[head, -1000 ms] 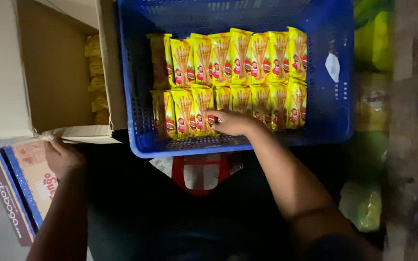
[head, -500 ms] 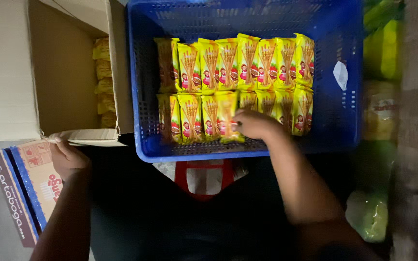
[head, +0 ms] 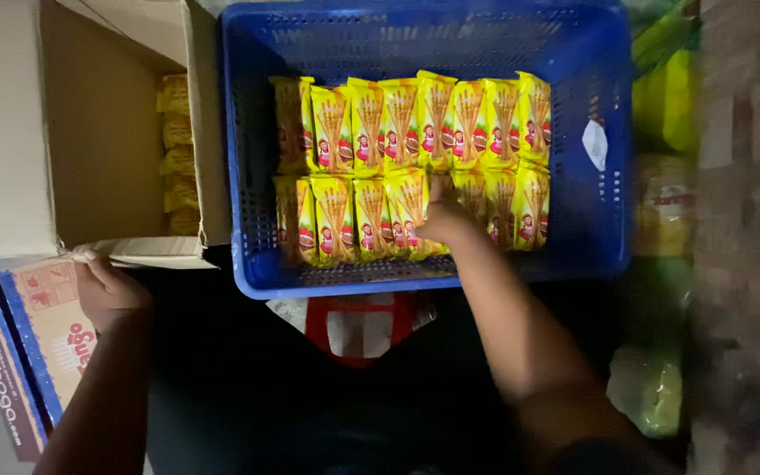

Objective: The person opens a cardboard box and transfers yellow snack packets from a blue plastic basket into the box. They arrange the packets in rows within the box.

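Two rows of yellow snack packets (head: 415,163) fill a blue crate (head: 248,220); right hand (head: 444,220) pinches one front-row packet, left hand (head: 109,288) grips a cardboard box flap (head: 147,250).

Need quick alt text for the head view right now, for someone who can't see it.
The right hand presses among yellow snack packets standing in two rows inside a blue plastic crate. The left hand rests on a flap of an open cardboard box, which holds more packets.
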